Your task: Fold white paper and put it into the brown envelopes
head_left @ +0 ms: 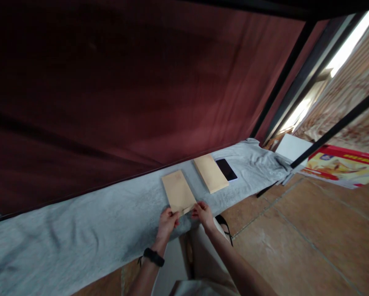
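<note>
A flat brown paper envelope (178, 190) lies on the grey cloth directly in front of me. Its near edge shows a narrow folded strip, like a flap. My left hand (168, 222), with a black band on the wrist, pinches the near left corner. At the near right corner, my right hand (203, 213) has its fingers closed on the same edge. To the right is a thicker stack of similar brown envelopes (211, 173), apart from both hands. A dark-screened phone or small tablet (227, 169) lies just beyond the stack's right side.
The grey cloth (116, 218) covers a long narrow surface, rumpled at both ends. Behind it rises a dark red panel (160, 98). Black metal bars (283, 78) stand at right. A white box (292, 147) and a red-and-yellow printed box (341, 166) sit near the tiled floor (295, 230).
</note>
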Tool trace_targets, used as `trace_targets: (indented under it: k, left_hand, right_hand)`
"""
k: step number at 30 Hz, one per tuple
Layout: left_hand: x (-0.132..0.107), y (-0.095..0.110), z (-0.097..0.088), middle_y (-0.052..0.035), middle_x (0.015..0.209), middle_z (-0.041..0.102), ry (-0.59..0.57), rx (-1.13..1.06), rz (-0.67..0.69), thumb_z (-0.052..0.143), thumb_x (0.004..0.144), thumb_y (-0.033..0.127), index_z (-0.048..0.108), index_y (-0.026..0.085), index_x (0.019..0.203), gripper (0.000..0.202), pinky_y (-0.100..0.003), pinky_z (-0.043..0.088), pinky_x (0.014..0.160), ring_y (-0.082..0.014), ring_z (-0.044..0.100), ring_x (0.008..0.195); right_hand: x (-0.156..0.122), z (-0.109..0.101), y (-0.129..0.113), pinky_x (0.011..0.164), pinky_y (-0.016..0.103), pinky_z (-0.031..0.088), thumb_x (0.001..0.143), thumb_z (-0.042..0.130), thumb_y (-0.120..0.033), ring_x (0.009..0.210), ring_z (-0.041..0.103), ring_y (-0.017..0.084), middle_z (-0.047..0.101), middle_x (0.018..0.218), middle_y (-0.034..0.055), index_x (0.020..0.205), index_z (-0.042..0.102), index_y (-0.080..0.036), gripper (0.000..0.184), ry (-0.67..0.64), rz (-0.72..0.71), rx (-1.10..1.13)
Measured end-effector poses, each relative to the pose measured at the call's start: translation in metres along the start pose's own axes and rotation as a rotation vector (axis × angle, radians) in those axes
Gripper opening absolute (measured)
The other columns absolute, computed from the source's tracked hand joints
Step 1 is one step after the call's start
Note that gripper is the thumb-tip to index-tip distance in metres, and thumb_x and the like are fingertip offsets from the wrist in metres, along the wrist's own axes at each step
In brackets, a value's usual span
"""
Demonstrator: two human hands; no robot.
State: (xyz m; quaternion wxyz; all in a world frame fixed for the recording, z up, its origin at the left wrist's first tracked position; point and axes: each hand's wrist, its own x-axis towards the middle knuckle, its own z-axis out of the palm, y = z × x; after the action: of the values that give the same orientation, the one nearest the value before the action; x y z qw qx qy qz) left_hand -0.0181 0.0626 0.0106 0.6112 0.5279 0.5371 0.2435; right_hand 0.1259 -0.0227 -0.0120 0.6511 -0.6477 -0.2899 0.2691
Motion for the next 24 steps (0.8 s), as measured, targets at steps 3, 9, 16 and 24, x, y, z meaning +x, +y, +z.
trace_targets:
  k: [3,9,16,24]
  left_hand:
    - [0.002,-0.004,0.002,0.0074,0.045,0.053,0.011,0.012,-0.001,0.079,0.060,0.040,0.055,0.020,0.071,0.033,-0.020,0.033,0.037,-0.0096,0.047,0.036]
    - [0.000,-0.005,0.003,0.0081,0.050,0.056,0.026,0.014,0.022,0.076,0.063,0.035,0.054,0.021,0.078,0.030,-0.019,0.035,0.039,-0.0083,0.048,0.038]
    - [-0.003,-0.004,0.003,0.0083,0.049,0.055,0.021,0.080,0.007,0.064,0.073,0.024,0.050,0.021,0.084,0.018,-0.019,0.037,0.040,-0.0098,0.049,0.040]
    - [-0.007,0.000,0.004,0.0088,0.054,0.055,0.082,0.240,0.004,0.060,0.083,0.018,0.050,0.020,0.098,0.018,-0.021,0.036,0.046,-0.0107,0.051,0.041]
  right_hand:
    - [-0.014,-0.010,-0.001,0.083,0.045,0.061,0.096,0.046,-0.040,0.094,0.071,0.027,0.071,0.104,0.0138,0.124,0.063,-0.017,0.040,0.022,-0.102,-0.233]
    - [-0.039,-0.014,-0.003,0.118,0.046,0.040,0.101,0.046,-0.024,0.138,0.050,0.023,0.056,0.147,0.0084,0.146,0.051,-0.022,0.046,-0.376,-0.647,-0.832]
    - [-0.043,-0.013,0.010,0.120,0.044,0.034,0.102,0.048,-0.028,0.141,0.046,0.022,0.051,0.153,0.0070,0.151,0.045,-0.019,0.050,-0.339,-0.716,-1.024]
    - [-0.042,-0.027,0.010,0.123,0.044,0.028,0.105,0.043,-0.028,0.139,0.049,0.021,0.052,0.151,0.0060,0.151,0.045,-0.020,0.048,-0.317,-0.669,-1.038]
